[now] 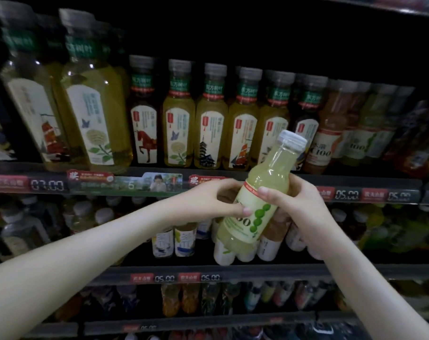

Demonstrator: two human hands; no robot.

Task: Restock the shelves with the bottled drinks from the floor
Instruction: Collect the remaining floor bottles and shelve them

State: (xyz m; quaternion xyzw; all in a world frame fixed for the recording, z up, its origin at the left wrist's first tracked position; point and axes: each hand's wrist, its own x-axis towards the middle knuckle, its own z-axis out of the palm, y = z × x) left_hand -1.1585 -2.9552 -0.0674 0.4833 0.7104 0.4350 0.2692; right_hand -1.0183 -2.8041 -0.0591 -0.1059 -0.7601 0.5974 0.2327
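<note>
I hold a pale green juice bottle [260, 192] with a clear cap and a label printed with green dots, tilted with its cap up and to the right. My left hand [218, 200] grips its left side at the label. My right hand [292, 207] wraps its right side, thumb across the red band. A second, orange-pink bottle [273, 225] shows just behind it under my right hand. Both hands are in front of the price rail [134, 184] of the upper shelf, which carries a row of tea bottles [209, 121].
Similar juice bottles [328, 136] stand at the right end of the upper shelf. The shelf below [208, 269] holds small white-labelled bottles [184, 239] and dim drinks to both sides. Lower rails with price tags [176, 278] run across the bottom.
</note>
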